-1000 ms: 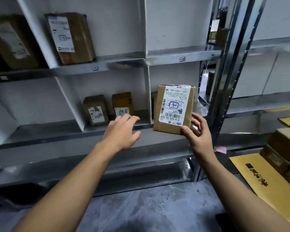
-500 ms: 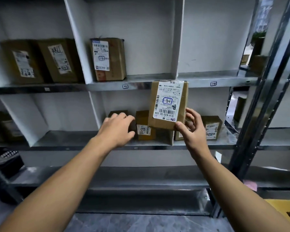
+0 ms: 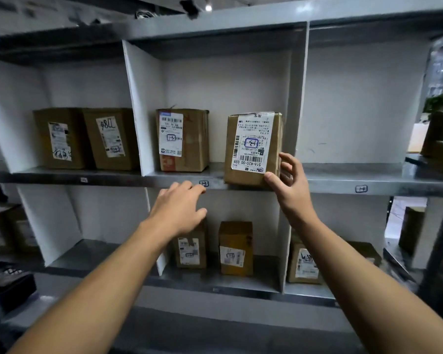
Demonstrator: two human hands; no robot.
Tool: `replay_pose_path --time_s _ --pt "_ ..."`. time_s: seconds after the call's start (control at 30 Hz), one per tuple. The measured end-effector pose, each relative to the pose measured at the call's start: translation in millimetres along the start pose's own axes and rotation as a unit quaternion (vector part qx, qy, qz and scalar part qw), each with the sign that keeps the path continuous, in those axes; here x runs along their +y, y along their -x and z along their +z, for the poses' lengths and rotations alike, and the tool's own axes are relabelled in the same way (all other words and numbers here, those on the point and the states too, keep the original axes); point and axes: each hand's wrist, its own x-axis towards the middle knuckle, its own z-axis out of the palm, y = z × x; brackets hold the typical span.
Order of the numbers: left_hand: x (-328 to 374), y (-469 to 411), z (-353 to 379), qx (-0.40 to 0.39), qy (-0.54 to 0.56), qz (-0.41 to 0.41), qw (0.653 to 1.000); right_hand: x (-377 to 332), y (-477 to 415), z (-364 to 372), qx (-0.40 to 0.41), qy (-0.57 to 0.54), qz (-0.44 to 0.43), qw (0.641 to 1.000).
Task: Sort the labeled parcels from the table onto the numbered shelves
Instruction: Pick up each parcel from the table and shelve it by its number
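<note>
Cardboard parcel [image 3: 252, 149] lifted to metal shelf [image 3: 343, 185] edge; right hand [image 3: 292, 192] grip clasps it, left hand [image 3: 179, 210] loose.

Single head-worn view faces the shelf unit [image 3: 266, 183] close, slightly upward.

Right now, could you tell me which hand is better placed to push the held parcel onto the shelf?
Right. The right hand grips the parcel at the shelf edge; the left hand is open, holding nothing.
</note>
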Motion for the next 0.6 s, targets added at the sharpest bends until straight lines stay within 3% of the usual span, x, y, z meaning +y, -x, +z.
replay_pose_path --time_s 0.17,0.4,0.6 --pt "-9 -20 12 0.015 0.017 -0.032 0.999 24 -52 5 -0.006 0.002 -0.007 1.0" --pt "-25 -41 23 0.023 0.035 -0.038 0.998 52 -91 11 -0.011 0.118 -0.007 0.993" --pt "-42 -60 34 0.028 0.054 -0.031 0.998 54 -105 21 -0.051 0.154 -0.013 0.987"
